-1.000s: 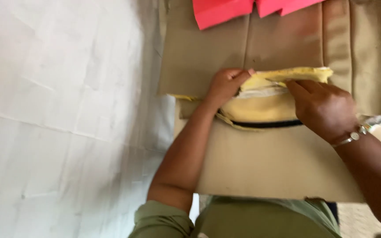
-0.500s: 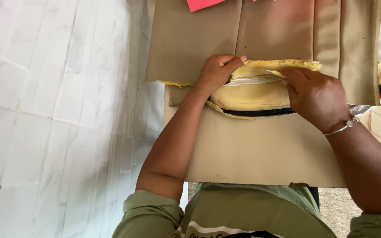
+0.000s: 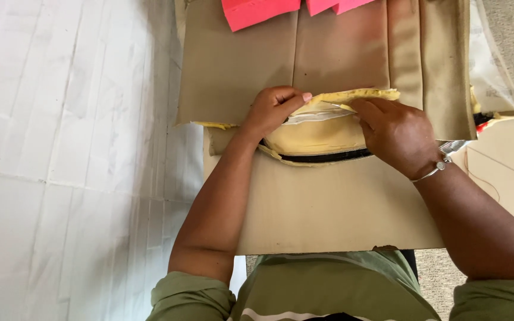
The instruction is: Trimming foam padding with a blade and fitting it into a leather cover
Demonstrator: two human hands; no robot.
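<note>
Head view looks straight down on a person in an olive-green shirt (image 3: 334, 285) working at a tan fabric panel (image 3: 334, 208) laid over a white sheet (image 3: 60, 148). Left hand (image 3: 272, 110) curls closed, pinching the near-left end of a yellow foam-backed flap (image 3: 352, 95) between thumb and fingers. Right hand (image 3: 397, 134), with a silver bracelet (image 3: 435, 169) at the wrist, also closes on the flap, its fingertips tucked under the raised edge. The flap sits in the middle of the picture, between the two hands, lifted off a yellow foam layer (image 3: 316, 137), so that a thin white strip (image 3: 310, 116) shows beneath it.

As for progress, the flap appears only partly peeled or folded: its middle is raised, while a dark curved seam or zip line (image 3: 328, 157) along the lower edge remains shut, and the surrounding tan panels lie flat. How much of the seam remains to be handled cannot be told from this angle.

By count: two hands, one raised flap, one dark seam, one bracelet, two bright pink pieces (image 3: 257, 10) at the top edge, and several tan strips (image 3: 441, 65) side by side on the right, about three.
</note>
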